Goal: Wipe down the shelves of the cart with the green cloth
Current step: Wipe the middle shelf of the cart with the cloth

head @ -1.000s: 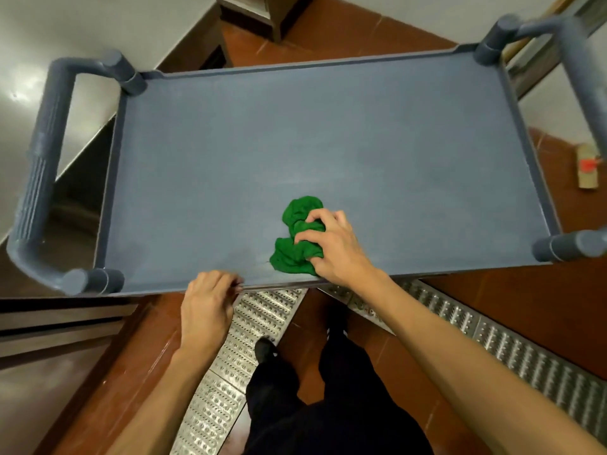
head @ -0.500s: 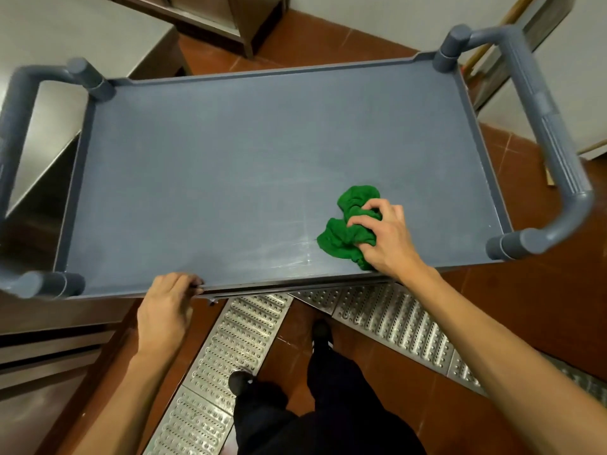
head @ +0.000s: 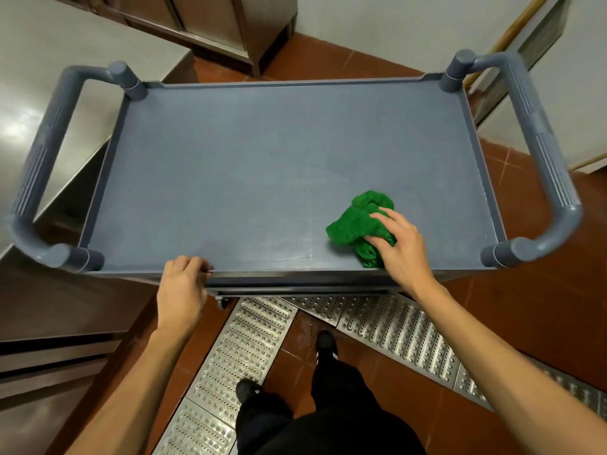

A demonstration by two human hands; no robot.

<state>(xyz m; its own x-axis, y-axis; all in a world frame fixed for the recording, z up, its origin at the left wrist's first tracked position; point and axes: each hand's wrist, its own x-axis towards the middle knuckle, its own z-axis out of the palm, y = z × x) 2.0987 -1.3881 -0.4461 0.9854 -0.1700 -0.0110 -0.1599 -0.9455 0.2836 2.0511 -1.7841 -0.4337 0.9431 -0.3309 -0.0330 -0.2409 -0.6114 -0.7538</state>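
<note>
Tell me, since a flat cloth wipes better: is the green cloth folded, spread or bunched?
Bunched: the green cloth lies crumpled in a wrinkled lump under the right hand.

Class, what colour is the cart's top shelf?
The top shelf is plain blue-grey, seen best in the head view.

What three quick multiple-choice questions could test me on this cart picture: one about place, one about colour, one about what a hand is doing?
1. Where on the top shelf is the cloth?
A. far left corner
B. near edge, toward the right
C. centre

2. What colour is the cloth?
A. green
B. yellow
C. white

3. What is the left hand doing?
A. hanging free
B. holding the cloth
C. gripping the shelf's near edge

Answers: B, it lies by the near rim under the right hand; A, bright green; C, fingers curl over the rim.
</note>
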